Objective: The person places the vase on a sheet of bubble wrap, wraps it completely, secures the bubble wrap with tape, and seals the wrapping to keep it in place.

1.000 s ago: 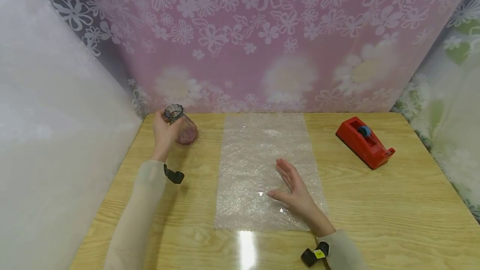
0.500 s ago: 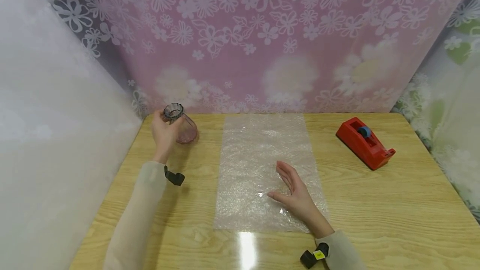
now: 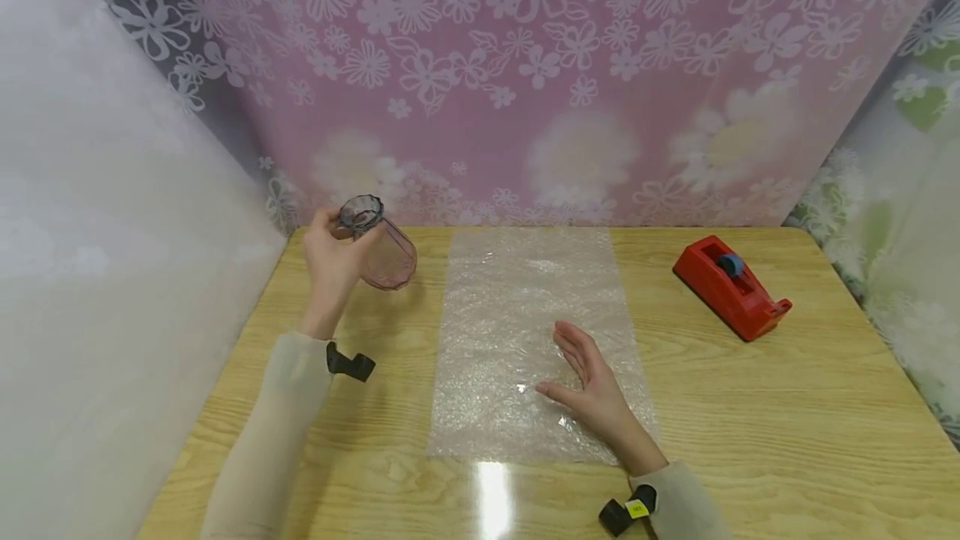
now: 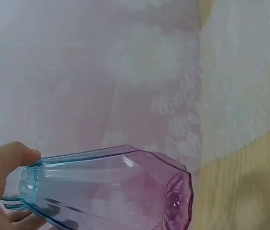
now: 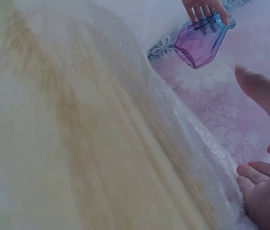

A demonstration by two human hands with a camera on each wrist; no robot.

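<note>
One faceted glass vase (image 3: 390, 261) hangs below and just right of our left grip (image 3: 332, 255), its base clear of the desk (image 3: 750, 432). That grip is closed on the neck, thumb on one side and fingers round the other, just under the flared rim.

We read the step in hand as bearing the lifted vase by its neck. The next move, in our judgement, calls for a steady hold and a short shift to the right, with the other grip ready to support the body.

The vase's long axis slants down and rightward from the left grip in the head view: the bluish mouth faces up toward us, and the pink base points to the desk. We take it as near upright with some tilt; the exact lean we cannot tell.

Right of the left grip, with a strip of bare wood between, lies a sheet of bubble wrap (image 3: 510, 315). Over its near right part is our right grip (image 3: 594, 394), holding nothing, thumb spread well away from the fingers; whether it touches the sheet we cannot tell.

Beyond that grip and to its right, well apart, sits a red tape dispenser (image 3: 727, 290).
</note>
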